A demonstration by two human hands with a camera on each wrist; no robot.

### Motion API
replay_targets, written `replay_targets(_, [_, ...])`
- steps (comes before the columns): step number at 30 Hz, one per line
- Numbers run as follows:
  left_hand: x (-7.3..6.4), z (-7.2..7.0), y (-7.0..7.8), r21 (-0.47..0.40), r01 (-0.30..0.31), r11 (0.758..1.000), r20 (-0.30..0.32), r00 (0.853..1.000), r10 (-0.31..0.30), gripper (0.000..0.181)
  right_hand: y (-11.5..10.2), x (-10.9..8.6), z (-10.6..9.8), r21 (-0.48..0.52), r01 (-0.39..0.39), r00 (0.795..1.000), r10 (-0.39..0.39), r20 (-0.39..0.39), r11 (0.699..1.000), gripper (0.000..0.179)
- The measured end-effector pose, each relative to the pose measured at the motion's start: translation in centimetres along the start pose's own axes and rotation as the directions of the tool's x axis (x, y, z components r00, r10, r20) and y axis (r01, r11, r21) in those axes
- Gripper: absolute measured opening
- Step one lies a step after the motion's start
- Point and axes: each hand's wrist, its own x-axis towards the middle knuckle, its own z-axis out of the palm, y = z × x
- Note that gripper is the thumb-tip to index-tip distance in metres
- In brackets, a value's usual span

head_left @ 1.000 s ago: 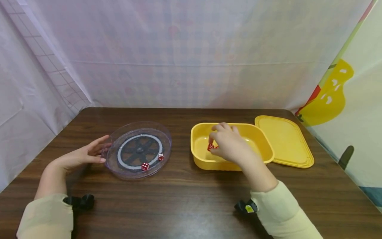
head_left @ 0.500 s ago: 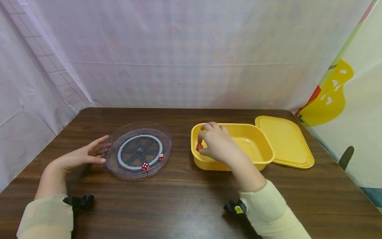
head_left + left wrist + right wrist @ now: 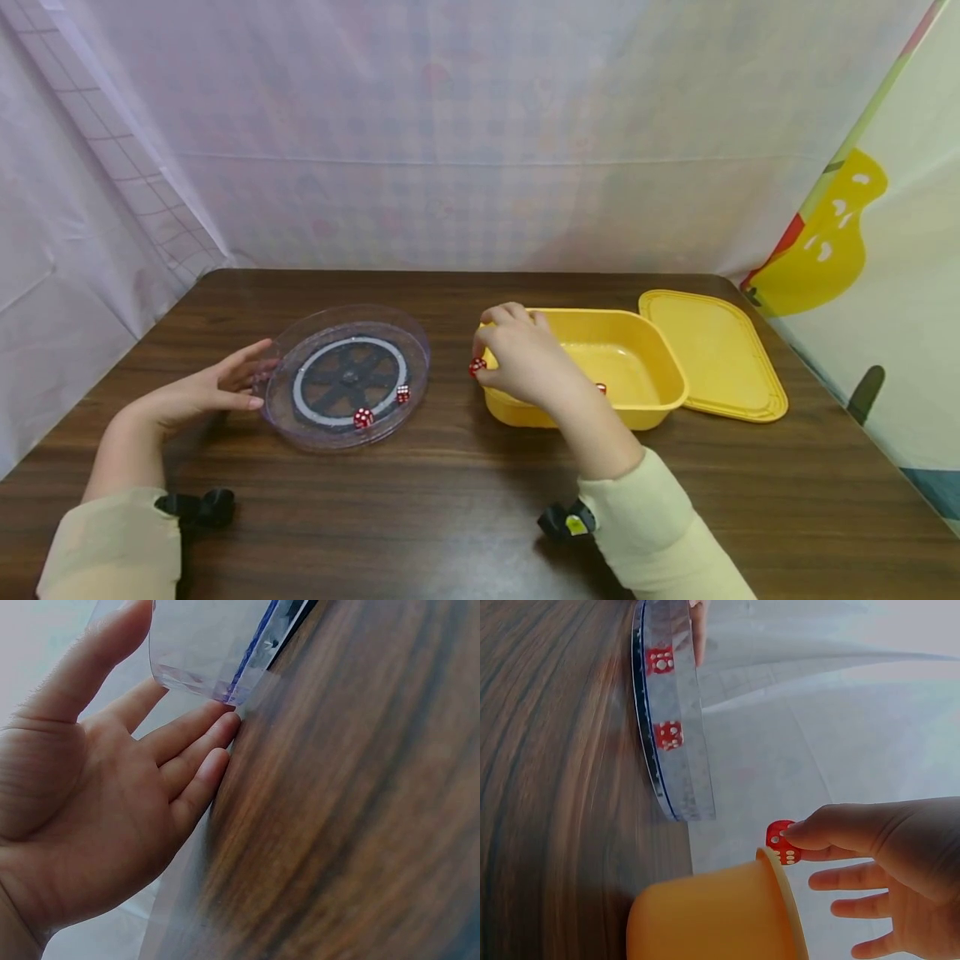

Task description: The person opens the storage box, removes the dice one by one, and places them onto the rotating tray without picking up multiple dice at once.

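My right hand (image 3: 525,354) pinches a red die (image 3: 477,367) with white dots between thumb and forefinger, right at the left rim of the yellow container (image 3: 637,350). In the right wrist view the pinched die (image 3: 783,841) overlaps the container's rim. Part of another red die (image 3: 601,388) shows inside the container beside my forearm. On the left stands a round clear tray (image 3: 420,350) with a dark wheel-like base. Two red dice, one nearer (image 3: 363,417) and one smaller-looking (image 3: 403,393), lie in it. My left hand (image 3: 202,387) touches the tray's left side, its fingers extended.
A yellow lid (image 3: 716,354) lies to the right of the container, partly behind it. The dark wooden table (image 3: 390,517) ends at a white cloth (image 3: 480,167) at the back. Black straps (image 3: 198,507) stick out at both wrists.
My right hand has moved left with the pinched die, from inside the yellow container to its left rim. Another die inside has come into view. My left hand has stayed at the tray.
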Motion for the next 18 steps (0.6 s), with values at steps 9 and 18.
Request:
replay_targets(9, [0.1, 0.0, 0.1, 0.010, 0.004, 1.000, -0.004, 1.000, -0.004, 0.089, -1.1, 0.6, 0.2, 0.001, 0.012, 1.000, -0.012, -0.004, 1.000, 0.009])
replay_targets(18, [0.2, 0.0, 0.1, 0.010, 0.008, 1.000, -0.006, 1.000, -0.008, 0.089, -2.5, 1.4, 0.5, 0.014, 0.033, 0.999, -0.033, -0.022, 0.999, 0.010])
